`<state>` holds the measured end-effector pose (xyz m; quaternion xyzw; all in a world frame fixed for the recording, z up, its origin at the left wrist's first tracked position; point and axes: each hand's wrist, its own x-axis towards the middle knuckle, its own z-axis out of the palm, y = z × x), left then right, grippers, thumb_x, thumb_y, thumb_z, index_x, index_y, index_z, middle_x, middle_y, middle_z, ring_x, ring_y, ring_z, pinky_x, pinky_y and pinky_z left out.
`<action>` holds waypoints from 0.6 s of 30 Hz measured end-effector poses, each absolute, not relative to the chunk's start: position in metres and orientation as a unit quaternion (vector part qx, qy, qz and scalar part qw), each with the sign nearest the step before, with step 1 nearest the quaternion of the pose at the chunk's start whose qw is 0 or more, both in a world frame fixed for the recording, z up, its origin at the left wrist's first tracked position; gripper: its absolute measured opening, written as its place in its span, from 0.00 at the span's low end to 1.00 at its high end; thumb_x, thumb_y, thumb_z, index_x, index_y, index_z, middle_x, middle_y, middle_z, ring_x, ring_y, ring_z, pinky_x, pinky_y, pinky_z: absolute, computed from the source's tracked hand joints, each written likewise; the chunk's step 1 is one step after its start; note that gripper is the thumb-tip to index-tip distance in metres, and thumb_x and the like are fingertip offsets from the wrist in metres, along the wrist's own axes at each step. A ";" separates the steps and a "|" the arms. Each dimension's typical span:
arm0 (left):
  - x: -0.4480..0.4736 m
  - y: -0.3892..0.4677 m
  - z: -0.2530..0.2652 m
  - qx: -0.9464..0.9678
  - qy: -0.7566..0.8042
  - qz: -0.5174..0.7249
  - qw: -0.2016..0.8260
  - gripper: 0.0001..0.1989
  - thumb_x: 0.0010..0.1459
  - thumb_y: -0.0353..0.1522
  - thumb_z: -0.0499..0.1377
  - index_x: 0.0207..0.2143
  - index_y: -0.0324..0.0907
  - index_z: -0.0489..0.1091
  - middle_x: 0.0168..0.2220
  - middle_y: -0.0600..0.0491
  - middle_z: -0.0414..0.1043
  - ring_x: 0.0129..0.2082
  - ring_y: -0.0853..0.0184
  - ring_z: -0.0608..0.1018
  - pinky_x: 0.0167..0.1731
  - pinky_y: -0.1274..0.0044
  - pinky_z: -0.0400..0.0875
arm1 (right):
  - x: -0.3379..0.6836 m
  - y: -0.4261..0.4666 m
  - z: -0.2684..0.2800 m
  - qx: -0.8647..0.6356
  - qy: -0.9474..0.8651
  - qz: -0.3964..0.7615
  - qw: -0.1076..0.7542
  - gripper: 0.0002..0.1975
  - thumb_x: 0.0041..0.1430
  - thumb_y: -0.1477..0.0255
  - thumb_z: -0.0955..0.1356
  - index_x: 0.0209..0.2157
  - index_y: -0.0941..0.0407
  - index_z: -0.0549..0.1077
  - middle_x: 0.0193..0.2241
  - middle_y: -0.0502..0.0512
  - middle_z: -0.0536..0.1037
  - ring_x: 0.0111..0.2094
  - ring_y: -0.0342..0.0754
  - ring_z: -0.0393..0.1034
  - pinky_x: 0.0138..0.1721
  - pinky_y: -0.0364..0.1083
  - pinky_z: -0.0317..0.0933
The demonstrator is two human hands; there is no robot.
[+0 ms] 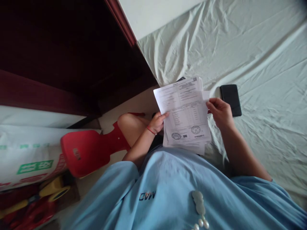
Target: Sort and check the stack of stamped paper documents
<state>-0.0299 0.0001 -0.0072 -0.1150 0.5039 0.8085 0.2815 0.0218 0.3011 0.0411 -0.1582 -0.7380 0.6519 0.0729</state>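
A stack of printed papers (184,111) is held up over my lap, its top sheet carrying text, a table and two round stamps. My left hand (158,122) grips the stack's left edge, thumb on top and fingers hidden beneath. At the right edge, my right hand (219,111) pinches a small white slip of paper (205,95) that sticks out from the stack. Whether this slip belongs to a larger sheet behind is hidden. A red string bracelet circles my left wrist.
A black phone (231,100) lies on the pale bed sheet (268,64), just right of my right hand. Left of my leg stands a red plastic seat (83,151). Beyond it are a white printed sack (28,153) and dark wooden furniture (48,89).
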 end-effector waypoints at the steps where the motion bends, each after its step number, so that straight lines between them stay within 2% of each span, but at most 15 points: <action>1: -0.031 -0.001 -0.006 -0.108 0.503 0.809 0.285 0.30 0.40 0.44 0.84 0.43 0.39 0.85 0.43 0.43 0.89 0.54 0.44 0.87 0.62 0.55 0.78 | 0.018 0.303 0.042 -0.149 -0.756 0.632 0.087 0.09 0.62 0.60 0.74 0.37 0.51 0.81 0.30 0.48 0.79 0.28 0.43 0.71 0.31 0.44 0.68; 4: -0.034 -0.001 -0.003 -0.083 0.502 0.808 0.295 0.31 0.42 0.45 0.84 0.46 0.39 0.85 0.47 0.42 0.88 0.55 0.44 0.87 0.63 0.54 0.78 | 0.012 0.305 0.050 -0.114 -0.826 0.528 0.159 0.07 0.64 0.64 0.72 0.35 0.52 0.81 0.29 0.49 0.76 0.27 0.44 0.68 0.28 0.45 0.63; 7: -0.036 0.000 -0.003 -0.061 0.503 0.805 0.308 0.30 0.44 0.45 0.83 0.47 0.40 0.85 0.48 0.41 0.88 0.55 0.43 0.87 0.63 0.53 0.79 | 0.012 0.303 0.067 -0.066 -0.869 0.426 0.243 0.07 0.66 0.66 0.71 0.36 0.52 0.82 0.31 0.52 0.76 0.28 0.45 0.68 0.29 0.47 0.64; 9: -0.038 -0.001 -0.005 -0.049 0.502 0.804 0.316 0.30 0.44 0.45 0.83 0.47 0.41 0.85 0.49 0.41 0.88 0.56 0.43 0.86 0.62 0.53 0.79 | 0.013 0.302 0.078 -0.029 -0.878 0.401 0.259 0.07 0.68 0.65 0.71 0.37 0.51 0.82 0.29 0.52 0.76 0.27 0.45 0.68 0.31 0.48 0.64; 14: -0.043 -0.005 -0.011 -0.046 0.490 0.814 0.309 0.28 0.44 0.43 0.83 0.46 0.43 0.85 0.49 0.43 0.88 0.59 0.42 0.85 0.64 0.52 0.78 | 0.015 0.301 0.095 0.004 -0.851 0.483 0.206 0.09 0.71 0.61 0.71 0.39 0.50 0.82 0.23 0.48 0.70 0.22 0.44 0.60 0.26 0.48 0.56; 18: -0.042 -0.004 -0.014 -0.051 0.463 0.829 0.309 0.31 0.43 0.42 0.83 0.49 0.42 0.84 0.51 0.42 0.88 0.62 0.40 0.83 0.66 0.50 0.76 | 0.005 0.298 0.098 -0.016 -0.805 0.565 0.180 0.12 0.71 0.56 0.72 0.39 0.50 0.79 0.22 0.46 0.64 0.21 0.42 0.57 0.23 0.46 0.52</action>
